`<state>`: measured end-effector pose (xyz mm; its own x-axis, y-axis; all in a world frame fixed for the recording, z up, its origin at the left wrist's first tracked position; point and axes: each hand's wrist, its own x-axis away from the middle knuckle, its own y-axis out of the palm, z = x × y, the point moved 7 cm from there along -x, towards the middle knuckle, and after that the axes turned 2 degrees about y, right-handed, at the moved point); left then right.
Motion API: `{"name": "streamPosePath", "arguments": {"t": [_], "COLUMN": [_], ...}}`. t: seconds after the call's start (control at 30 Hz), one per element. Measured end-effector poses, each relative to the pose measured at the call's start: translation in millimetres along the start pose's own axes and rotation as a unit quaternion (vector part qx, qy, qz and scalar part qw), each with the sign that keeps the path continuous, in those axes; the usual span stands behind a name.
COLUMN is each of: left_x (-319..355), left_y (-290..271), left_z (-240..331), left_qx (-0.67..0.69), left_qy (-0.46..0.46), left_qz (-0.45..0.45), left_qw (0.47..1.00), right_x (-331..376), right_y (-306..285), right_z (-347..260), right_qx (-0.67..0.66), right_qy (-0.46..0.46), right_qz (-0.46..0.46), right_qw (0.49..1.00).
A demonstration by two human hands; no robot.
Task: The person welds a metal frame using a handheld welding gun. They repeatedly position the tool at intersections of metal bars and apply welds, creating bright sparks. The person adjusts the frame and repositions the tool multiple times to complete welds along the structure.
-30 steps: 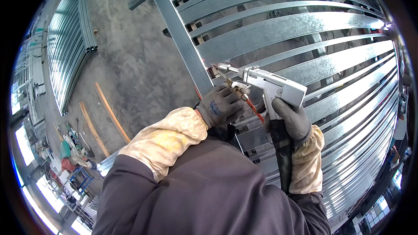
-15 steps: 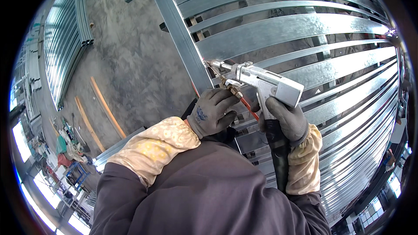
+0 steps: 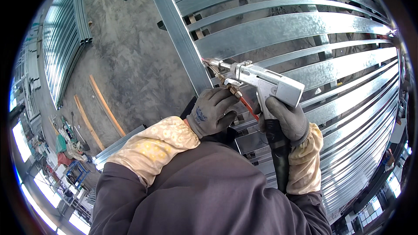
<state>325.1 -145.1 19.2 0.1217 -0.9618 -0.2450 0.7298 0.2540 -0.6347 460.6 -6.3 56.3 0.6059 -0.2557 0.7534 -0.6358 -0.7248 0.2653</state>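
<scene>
Grey-gloved right hand (image 3: 285, 119) fingers tight around welding gun (image 3: 261, 80); left hand (image 3: 213, 111) fingers curled beneath nozzle.

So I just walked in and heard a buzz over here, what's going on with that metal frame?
A person in grey gloves is working a silver pistol-shaped handheld tool on a frame of galvanised steel rails. The right hand grips the tool's handle, with a black hose running down from it. The left hand steadies things near the thin rod under the barrel. The nozzle tip sits right at the joint where a crosswise rail meets the long diagonal beam.
</scene>
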Motion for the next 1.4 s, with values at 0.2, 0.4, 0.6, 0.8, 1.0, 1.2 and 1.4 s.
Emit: {"name": "streamPosePath", "arguments": {"t": [0.2,0.4,0.6,0.8,1.0,1.2,1.4], "left_x": [0.6,-0.1,-0.2,-2.0,-2.8,-1.3,0.5], "left_y": [0.0,-0.5,-0.5,-0.8,-0.7,-0.5,1.2], "left_z": [-0.3,1.4,0.5,1.4,2.4,2.1,0.4], "left_qx": [-0.005,-0.01,-0.014,-0.018,-0.016,-0.015,-0.02], "left_qy": [0.005,0.017,0.024,0.016,0.018,0.018,0.025], "left_qz": [0.005,0.016,0.021,0.008,0.007,0.006,0.009], "left_qw": [1.0,1.0,0.999,1.0,1.0,1.0,0.999], "right_x": [-1.5,-1.8,-1.2,0.0,1.1,1.7,1.1], "right_y": [0.4,-1.1,-0.4,0.9,2.8,2.5,1.0], "right_z": [0.3,3.7,2.0,-0.3,-2.3,-2.3,1.5], "right_qx": [-0.001,0.005,0.007,0.002,-0.001,0.003,-0.004], "right_qy": [-0.01,-0.002,-0.007,-0.016,-0.012,-0.014,-0.006], "right_qz": [-0.003,-0.009,-0.014,-0.021,-0.023,-0.03,-0.026], "right_qw": [1.0,1.0,1.0,1.0,1.0,0.999,1.0]}}
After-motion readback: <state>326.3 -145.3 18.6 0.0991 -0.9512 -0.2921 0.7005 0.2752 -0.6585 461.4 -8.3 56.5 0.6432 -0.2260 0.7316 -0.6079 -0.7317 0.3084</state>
